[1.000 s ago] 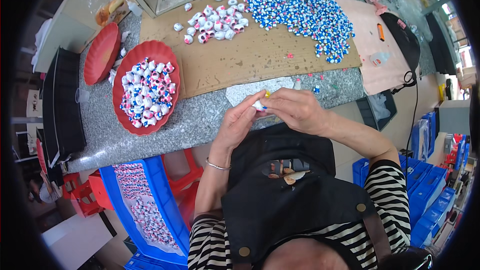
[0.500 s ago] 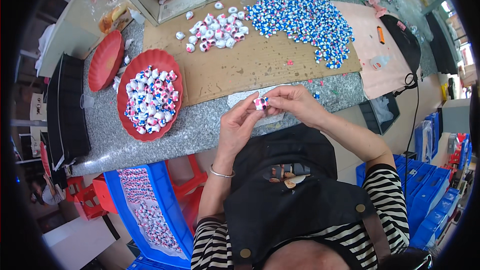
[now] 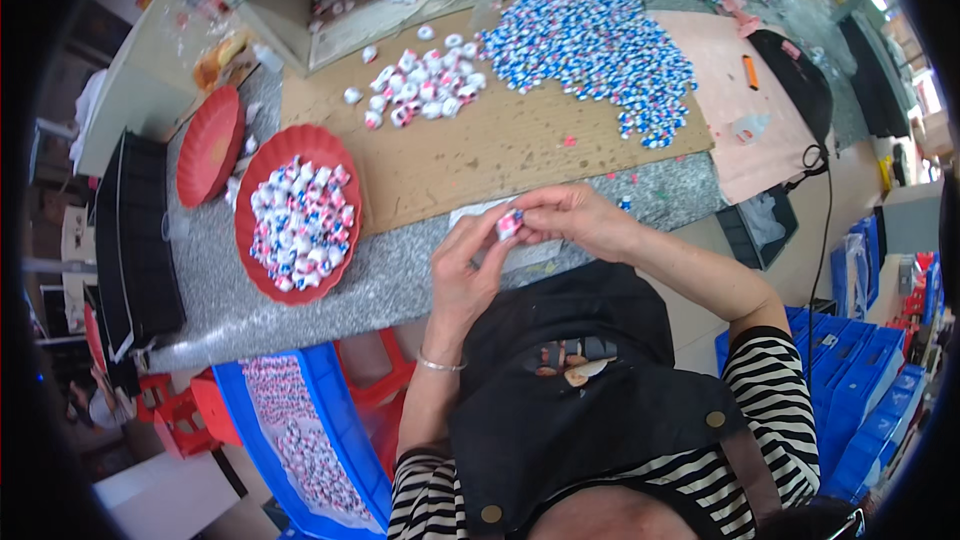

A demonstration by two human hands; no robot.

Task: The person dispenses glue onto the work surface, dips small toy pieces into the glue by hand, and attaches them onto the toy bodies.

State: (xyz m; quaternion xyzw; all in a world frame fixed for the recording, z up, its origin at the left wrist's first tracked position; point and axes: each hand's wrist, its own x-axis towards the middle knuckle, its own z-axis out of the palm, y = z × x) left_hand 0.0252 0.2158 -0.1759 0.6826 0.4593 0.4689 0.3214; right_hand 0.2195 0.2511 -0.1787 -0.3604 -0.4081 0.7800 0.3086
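Observation:
Between the fingers of both hands is a small white figurine piece [image 3: 509, 225] with pink and blue parts. My left hand [image 3: 466, 265] pinches it from the left, the thumb below. From the right, the fingertips of my right hand [image 3: 570, 215] press at its blue part. Both hands are over the near edge of the grey speckled counter [image 3: 405, 285], above a white sheet [image 3: 530, 255]. Left of them, a red scalloped dish [image 3: 246, 245] holds many similar white, pink and blue pieces. Fine detail of the held piece is blurred.
Cardboard [image 3: 420, 165] bears a cluster of white-and-pink pieces [image 3: 428, 82] and a large heap of small blue-and-white pieces [image 3: 590, 40]. A second red dish [image 3: 210, 150] lies far left. An orange cutter [image 3: 750, 72] rests on pink paper. A blue crate [image 3: 345, 390] stands below the counter.
Both hands have shifted slightly left and down in the picture with the figurine piece, which has turned between the fingers. The whole view has tilted a little.

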